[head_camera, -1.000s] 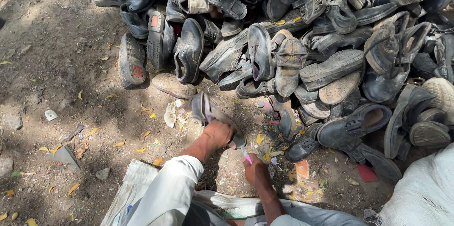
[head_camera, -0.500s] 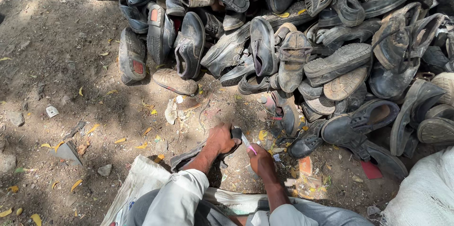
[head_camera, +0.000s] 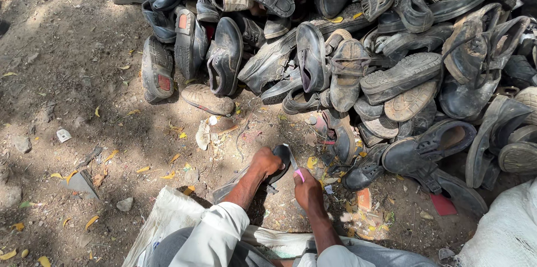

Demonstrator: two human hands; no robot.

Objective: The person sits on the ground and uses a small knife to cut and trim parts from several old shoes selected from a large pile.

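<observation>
Here, seen from above, a person sits on dusty ground (head_camera: 67,77) facing a large pile of worn shoes (head_camera: 358,49). The left hand (head_camera: 266,161) presses a dark shoe (head_camera: 278,158) flat against the earth, fingers curled tight over it. The right hand (head_camera: 307,187) grips a pink-handled knife (head_camera: 293,163), fingers closed round the handle, its blade touching the shoe's edge. The step in hand appears to be cutting into the held shoe; the next move likely calls for a firm hold and the blade kept clear of the left fingers. A white sack (head_camera: 168,216) lies by the knees. The shoe is largely hidden under the left hand, the exact cut line is too small to make out, and the pile runs beyond the frame.
</observation>
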